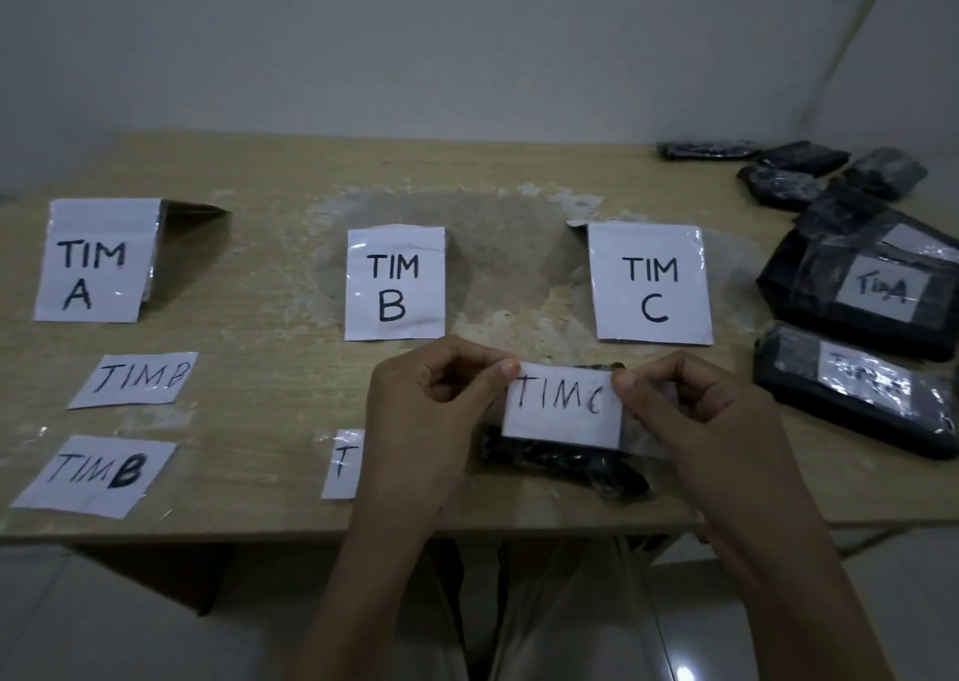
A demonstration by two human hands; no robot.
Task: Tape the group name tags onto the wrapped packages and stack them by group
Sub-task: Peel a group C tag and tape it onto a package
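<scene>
Two hands pinch a paper tag marked TIM C by its side edges, left hand and right hand, over a black wrapped package near the front edge of the desk. The desk is pale wood, blotchy in the middle, against a plain white wall. More black packages lie at its right end.

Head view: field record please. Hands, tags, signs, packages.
left hand: pinches TIM C tag, left top corner
right hand: pinches same tag, right top corner
black package: on table under the tag, near edge
loose tags: two TIM B at left; one half hidden by the left hand
signs: TIM A, TIM B, TIM C, in a row
labelled packages: two at right, one reads TIM A
unlabelled packages: far right corner
</scene>
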